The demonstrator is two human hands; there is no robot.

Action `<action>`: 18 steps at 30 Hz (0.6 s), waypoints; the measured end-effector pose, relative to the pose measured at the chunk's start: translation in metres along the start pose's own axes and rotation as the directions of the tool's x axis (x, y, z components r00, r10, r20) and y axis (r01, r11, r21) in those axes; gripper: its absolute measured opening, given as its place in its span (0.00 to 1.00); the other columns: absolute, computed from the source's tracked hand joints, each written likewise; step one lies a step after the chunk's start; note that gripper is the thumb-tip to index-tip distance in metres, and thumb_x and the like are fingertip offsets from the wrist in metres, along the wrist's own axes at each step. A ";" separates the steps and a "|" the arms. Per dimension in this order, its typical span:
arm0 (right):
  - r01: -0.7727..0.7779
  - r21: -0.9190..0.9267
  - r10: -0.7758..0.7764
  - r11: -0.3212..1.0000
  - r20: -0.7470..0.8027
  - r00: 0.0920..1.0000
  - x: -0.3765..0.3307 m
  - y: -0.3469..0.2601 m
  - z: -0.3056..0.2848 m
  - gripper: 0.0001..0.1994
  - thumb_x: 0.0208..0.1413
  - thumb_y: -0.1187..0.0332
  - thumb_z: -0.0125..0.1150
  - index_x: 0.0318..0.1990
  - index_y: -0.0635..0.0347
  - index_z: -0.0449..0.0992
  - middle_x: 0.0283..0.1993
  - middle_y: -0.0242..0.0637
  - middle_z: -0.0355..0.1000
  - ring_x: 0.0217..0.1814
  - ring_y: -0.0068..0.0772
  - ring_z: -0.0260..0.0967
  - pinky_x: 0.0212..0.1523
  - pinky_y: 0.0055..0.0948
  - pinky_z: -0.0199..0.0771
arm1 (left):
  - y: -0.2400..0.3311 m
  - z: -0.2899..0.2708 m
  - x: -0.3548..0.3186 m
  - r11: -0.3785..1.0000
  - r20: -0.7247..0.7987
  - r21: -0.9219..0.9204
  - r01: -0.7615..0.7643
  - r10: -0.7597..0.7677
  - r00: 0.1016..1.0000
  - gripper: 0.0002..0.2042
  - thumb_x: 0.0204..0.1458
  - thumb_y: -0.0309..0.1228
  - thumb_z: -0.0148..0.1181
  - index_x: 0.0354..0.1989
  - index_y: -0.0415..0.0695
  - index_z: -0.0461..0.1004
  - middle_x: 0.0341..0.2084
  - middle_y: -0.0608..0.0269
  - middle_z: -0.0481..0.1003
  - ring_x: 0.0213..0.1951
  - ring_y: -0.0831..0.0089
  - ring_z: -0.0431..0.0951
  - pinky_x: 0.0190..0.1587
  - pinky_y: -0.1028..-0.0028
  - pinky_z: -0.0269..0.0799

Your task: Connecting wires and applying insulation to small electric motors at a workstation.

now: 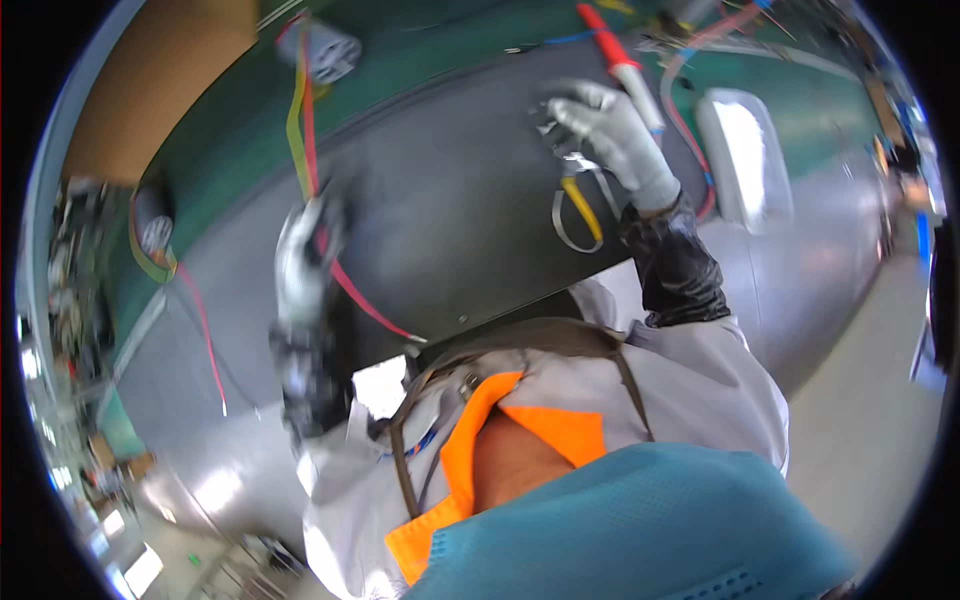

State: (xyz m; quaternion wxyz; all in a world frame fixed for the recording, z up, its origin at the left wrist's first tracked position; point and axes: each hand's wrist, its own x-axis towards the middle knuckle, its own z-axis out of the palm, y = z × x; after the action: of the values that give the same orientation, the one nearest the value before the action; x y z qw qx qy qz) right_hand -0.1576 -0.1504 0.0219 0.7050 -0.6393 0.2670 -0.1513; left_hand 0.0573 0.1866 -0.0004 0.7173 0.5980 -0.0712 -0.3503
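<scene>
At the upper left, a brown cardboard box (165, 75) is seen beside a green mat (430, 60). Farther right, a white plastic container (770, 165) is set down near a looped reddish cable (728, 26). Along the left rim, blurred clutter (75, 270) is shown; at the right, pale floor (855, 350) is exposed.

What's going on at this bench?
Two-handed work over a dark work surface. The gloved left hand holds a red wire, one end trailing toward the surface's near edge. The gloved right hand is at a yellow-handled tool; motion blur hides its exact grip. A pale tray sits off to the right.
</scene>
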 end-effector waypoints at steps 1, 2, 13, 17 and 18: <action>0.219 0.012 -0.208 0.976 -0.267 0.941 0.007 0.006 -0.026 0.23 0.63 0.70 0.66 0.63 0.65 0.72 0.40 0.35 0.79 0.40 0.22 0.77 0.37 0.22 0.79 | -0.008 -0.011 -0.020 0.999 -0.012 -0.046 0.023 -0.023 1.000 0.19 0.68 0.35 0.53 0.63 0.40 0.71 0.42 0.69 0.76 0.40 0.79 0.75 0.44 0.77 0.70; 0.119 -0.120 -0.150 0.986 -0.297 0.943 0.009 -0.011 -0.044 0.24 0.62 0.71 0.67 0.64 0.67 0.70 0.43 0.37 0.79 0.43 0.22 0.77 0.38 0.24 0.80 | -0.014 -0.020 -0.046 0.999 -0.100 0.045 0.014 -0.009 0.995 0.21 0.69 0.34 0.50 0.67 0.38 0.67 0.43 0.67 0.76 0.42 0.79 0.75 0.46 0.79 0.70; 0.399 -0.660 0.173 0.636 0.626 0.760 -0.005 -0.010 0.072 0.19 0.57 0.53 0.67 0.46 0.58 0.83 0.35 0.41 0.82 0.39 0.36 0.81 0.42 0.36 0.80 | -0.033 -0.022 -0.134 0.876 0.294 0.403 0.266 -0.399 0.868 0.17 0.62 0.35 0.64 0.51 0.35 0.77 0.38 0.60 0.78 0.39 0.74 0.76 0.45 0.76 0.71; 0.538 -0.616 -0.052 0.575 0.629 0.776 -0.020 0.028 0.086 0.19 0.55 0.50 0.69 0.45 0.54 0.85 0.38 0.42 0.82 0.42 0.46 0.80 0.48 0.42 0.78 | -0.025 0.005 -0.107 0.892 0.332 0.451 0.000 -0.168 0.928 0.15 0.64 0.32 0.59 0.52 0.33 0.76 0.43 0.61 0.78 0.43 0.74 0.76 0.47 0.72 0.71; 0.573 -0.550 -0.186 0.607 0.603 0.776 -0.021 0.031 0.076 0.17 0.57 0.51 0.68 0.43 0.53 0.85 0.38 0.44 0.81 0.42 0.49 0.79 0.46 0.42 0.78 | -0.028 0.013 -0.094 0.928 0.261 0.373 -0.007 -0.098 0.960 0.15 0.65 0.32 0.56 0.53 0.33 0.76 0.43 0.62 0.78 0.43 0.74 0.76 0.47 0.72 0.70</action>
State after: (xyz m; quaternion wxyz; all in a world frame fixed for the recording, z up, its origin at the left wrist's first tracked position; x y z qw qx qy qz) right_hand -0.1358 -0.0724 -0.0012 0.3948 -0.9180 -0.0307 -0.0220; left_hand -0.0314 0.2306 0.0074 0.5665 0.6695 -0.2205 -0.4268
